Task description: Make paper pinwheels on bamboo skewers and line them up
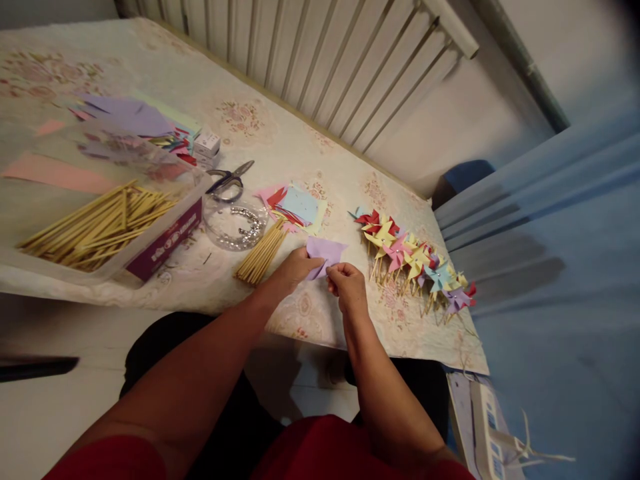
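Between my two hands is a piece of purple paper point(323, 249), held above the front part of the table. My left hand point(295, 268) pinches its left side, the thumb lying over the sheet. At the lower right edge, my right hand point(347, 283) has its fingers closed on the same paper. Just left of my hands lies a bundle of thin wooden sticks point(263, 253). Behind it is a stack of coloured paper squares point(299, 203). A row of finished paper pinwheels point(415, 257) on sticks lies to the right.
A clear plastic box point(170, 247) of wooden sticks stands at the left. Near it are scissors point(231, 180), a round clear container point(235, 230) of small shiny pieces and piled coloured paper point(125, 117). A radiator point(300, 60) runs behind; a blue curtain point(550, 253) hangs right.
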Tool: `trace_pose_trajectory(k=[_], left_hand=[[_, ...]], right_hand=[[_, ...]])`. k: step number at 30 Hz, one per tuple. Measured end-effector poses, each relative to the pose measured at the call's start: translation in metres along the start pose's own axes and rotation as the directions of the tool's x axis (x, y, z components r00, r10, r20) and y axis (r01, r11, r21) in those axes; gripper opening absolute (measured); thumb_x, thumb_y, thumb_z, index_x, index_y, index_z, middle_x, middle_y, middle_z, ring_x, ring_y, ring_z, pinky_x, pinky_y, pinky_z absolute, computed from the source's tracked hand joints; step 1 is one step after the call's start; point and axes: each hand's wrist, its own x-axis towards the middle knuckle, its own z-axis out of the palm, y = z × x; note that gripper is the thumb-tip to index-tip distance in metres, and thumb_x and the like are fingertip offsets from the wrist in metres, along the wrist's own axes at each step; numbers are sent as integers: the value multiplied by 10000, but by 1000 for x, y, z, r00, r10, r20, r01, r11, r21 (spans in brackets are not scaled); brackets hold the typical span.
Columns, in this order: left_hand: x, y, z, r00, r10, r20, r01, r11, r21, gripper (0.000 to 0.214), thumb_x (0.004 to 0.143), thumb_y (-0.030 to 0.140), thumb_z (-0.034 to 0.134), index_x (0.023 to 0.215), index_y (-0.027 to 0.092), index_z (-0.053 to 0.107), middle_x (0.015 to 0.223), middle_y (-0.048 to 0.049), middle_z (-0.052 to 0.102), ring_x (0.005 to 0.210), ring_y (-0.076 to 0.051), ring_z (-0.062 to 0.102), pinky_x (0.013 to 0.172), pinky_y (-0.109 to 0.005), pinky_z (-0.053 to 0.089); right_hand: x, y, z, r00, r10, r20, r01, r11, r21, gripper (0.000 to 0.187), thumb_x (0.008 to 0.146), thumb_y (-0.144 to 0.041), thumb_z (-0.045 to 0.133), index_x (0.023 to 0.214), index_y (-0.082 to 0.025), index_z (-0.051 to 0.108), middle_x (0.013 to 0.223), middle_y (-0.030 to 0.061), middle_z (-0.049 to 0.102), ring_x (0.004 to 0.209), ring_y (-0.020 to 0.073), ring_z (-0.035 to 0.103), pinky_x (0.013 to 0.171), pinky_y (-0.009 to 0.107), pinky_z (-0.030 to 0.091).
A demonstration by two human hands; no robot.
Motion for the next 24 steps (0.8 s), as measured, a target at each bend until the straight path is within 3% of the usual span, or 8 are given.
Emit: trace_pose_trajectory(k=[24], left_hand=[[6,-9,-4,999,35,2,-35,998,60,306,647,218,656,923,92,703,754,-23,680,684,-144,580,670,-257,455]], right_hand=[[6,3,2,999,-35,-28,32,994,-101,201,649,-360,665,581,-218,541,460,-58,511,392,88,396,423,239,280]])
